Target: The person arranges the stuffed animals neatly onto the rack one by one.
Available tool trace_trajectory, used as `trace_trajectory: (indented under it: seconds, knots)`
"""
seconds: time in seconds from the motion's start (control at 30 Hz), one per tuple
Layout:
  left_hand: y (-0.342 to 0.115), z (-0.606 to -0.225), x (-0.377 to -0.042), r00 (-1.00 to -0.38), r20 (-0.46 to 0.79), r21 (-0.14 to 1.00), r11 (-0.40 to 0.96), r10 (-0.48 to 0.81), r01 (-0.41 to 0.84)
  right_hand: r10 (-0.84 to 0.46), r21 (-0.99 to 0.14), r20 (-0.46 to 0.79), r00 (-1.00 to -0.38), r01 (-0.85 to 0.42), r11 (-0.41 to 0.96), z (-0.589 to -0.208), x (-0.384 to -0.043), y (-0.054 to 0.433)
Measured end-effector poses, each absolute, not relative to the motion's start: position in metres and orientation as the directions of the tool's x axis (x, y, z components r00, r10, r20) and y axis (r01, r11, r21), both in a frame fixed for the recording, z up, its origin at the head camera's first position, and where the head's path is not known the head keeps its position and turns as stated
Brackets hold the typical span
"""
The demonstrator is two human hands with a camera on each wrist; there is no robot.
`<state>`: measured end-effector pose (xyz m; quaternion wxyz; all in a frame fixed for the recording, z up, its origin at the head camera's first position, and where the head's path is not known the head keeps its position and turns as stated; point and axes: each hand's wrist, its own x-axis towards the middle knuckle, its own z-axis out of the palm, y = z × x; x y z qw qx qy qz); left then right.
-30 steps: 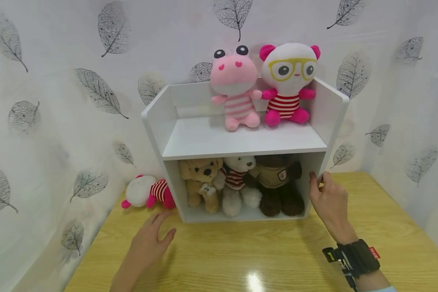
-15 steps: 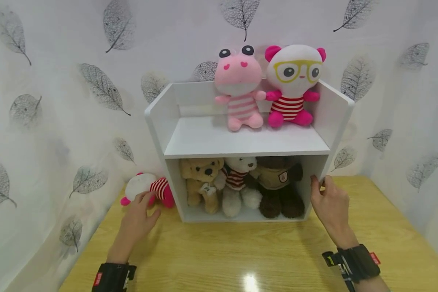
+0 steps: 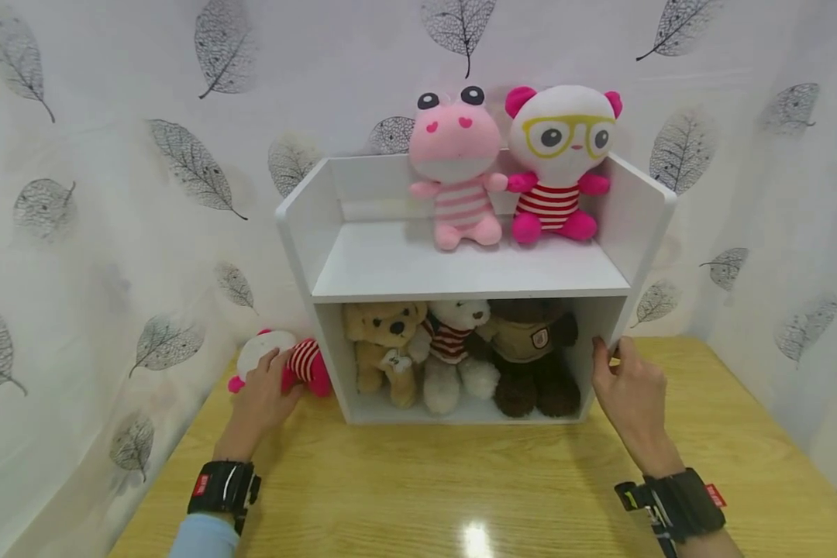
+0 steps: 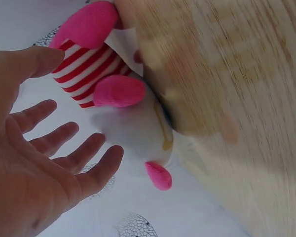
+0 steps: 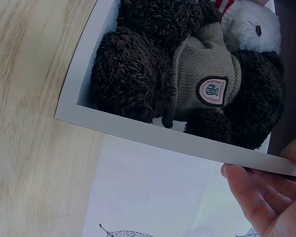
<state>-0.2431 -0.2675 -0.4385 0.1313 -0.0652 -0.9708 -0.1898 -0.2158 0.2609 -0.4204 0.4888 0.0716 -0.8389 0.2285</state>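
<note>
A pink-and-white plush toy [image 3: 307, 361] in a red-striped shirt lies on the table, left of the white shelf [image 3: 404, 267]. My left hand [image 3: 260, 403] is over it, hiding part of its head and body in the head view. In the left wrist view, the hand's fingers are spread, and the thumb is by the toy's striped body [image 4: 84, 74]; whether it touches cannot be told. On the other side, my right hand [image 3: 631, 399] pinches the front edge of the shelf's right panel, thumb inside and fingers outside, beside a dark brown teddy bear [image 5: 133, 74] in a knitted sweater.
A pink plush hippo [image 3: 456, 167] and a panda with yellow glasses [image 3: 554, 174] sit on the upper shelf. Below are a tan bear [image 3: 384, 349], a white bear [image 3: 449, 349] and the brown one. A leaf-patterned curtain [image 3: 146, 194] hangs behind the wooden table [image 3: 418, 488].
My left hand has moved left and away from me, from in front of the shelf's left corner to the lying plush toy. The right hand keeps its grip on the shelf panel.
</note>
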Motion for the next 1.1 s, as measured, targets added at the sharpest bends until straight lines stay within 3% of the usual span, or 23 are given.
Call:
trace_trajectory:
  seconds: [0.47, 0.67, 0.77, 0.87, 1.1]
  knots:
    - [-0.302, -0.448, -0.249, -0.991, 0.13, 0.275, 0.96, 0.02, 0.055, 0.099, -0.312, 0.851, -0.515, -0.347, 0.885, -0.418, -0.216, 0.258]
    - [-0.316, -0.448, -0.246, -0.972, 0.224, 0.383, 0.91, 0.073, 0.157, 0.099, -0.297, 0.87, -0.483, -0.352, 0.887, -0.419, -0.215, 0.258]
    - [-0.315, -0.44, -0.241, -0.983, 0.182, 0.418, 0.904, 0.018, 0.094, 0.093, -0.286, 0.879, -0.468, -0.361, 0.887, -0.419, -0.215, 0.259]
    - [-0.309, -0.434, -0.236, -0.996, 0.063, 0.403, 0.914, -0.065, -0.034, 0.09, -0.282, 0.879, -0.468, -0.36, 0.889, -0.42, -0.215, 0.259]
    - [-0.294, -0.431, -0.227, -0.986, -0.095, 0.379, 0.911, -0.137, -0.163, 0.096, -0.294, 0.872, -0.481, -0.356, 0.887, -0.421, -0.216, 0.26]
